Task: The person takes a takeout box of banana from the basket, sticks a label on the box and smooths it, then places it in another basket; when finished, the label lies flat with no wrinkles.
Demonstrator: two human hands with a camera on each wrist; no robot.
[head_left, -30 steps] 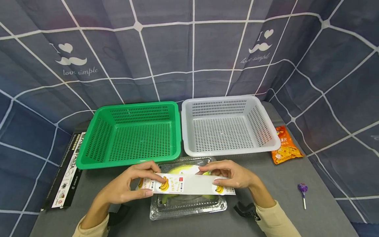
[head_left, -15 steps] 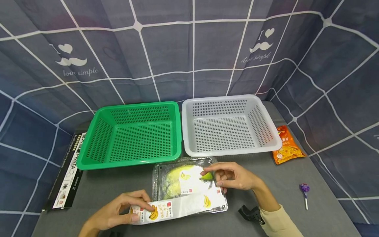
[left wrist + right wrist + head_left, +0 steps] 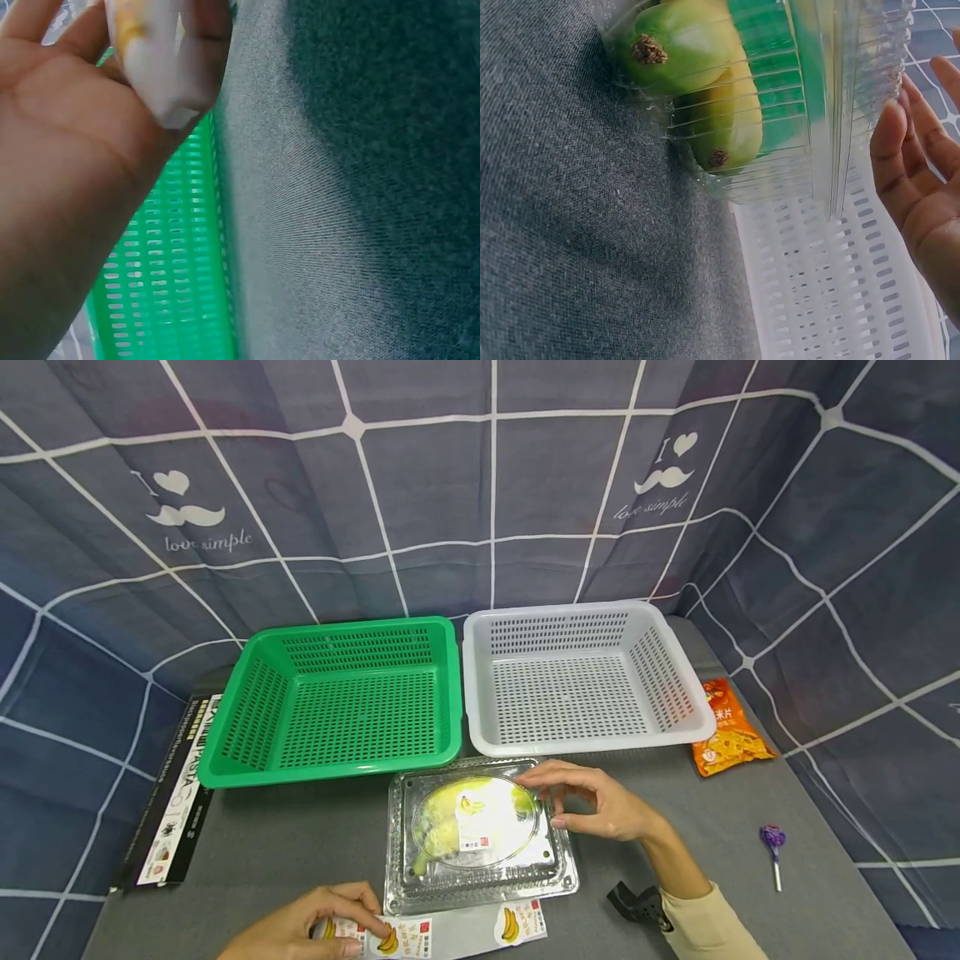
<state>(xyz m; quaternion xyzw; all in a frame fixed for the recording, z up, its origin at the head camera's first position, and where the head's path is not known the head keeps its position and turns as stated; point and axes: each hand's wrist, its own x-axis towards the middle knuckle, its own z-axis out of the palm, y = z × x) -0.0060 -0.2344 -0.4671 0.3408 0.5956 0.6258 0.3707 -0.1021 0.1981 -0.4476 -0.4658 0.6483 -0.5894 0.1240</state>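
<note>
My left hand (image 3: 315, 927) pinches the left end of a paper strip of banana labels (image 3: 457, 933) near the table's front edge; the strip's lower part runs out of the head view. A clear plastic clamshell box (image 3: 480, 889) lies lid-up in the middle, with green-yellow bananas (image 3: 727, 120) inside. On its lid lies a single banana label (image 3: 472, 822), partly washed out by glare. My right hand (image 3: 592, 802) rests at the box's right side, its fingertips touching the lid and thumb at the rim, fingers loosely bent.
Behind the box stand a green basket (image 3: 330, 775) on the left and a white basket (image 3: 585, 746) on the right. An orange snack bag (image 3: 731, 731) and a purple lollipop (image 3: 772, 839) lie at right. At far left is a black pasta box (image 3: 168, 810).
My left hand has drawn the label strip off the box, down toward the front edge. My right hand has let go of the strip's right end and stays by the box. One label shows on the lid.
</note>
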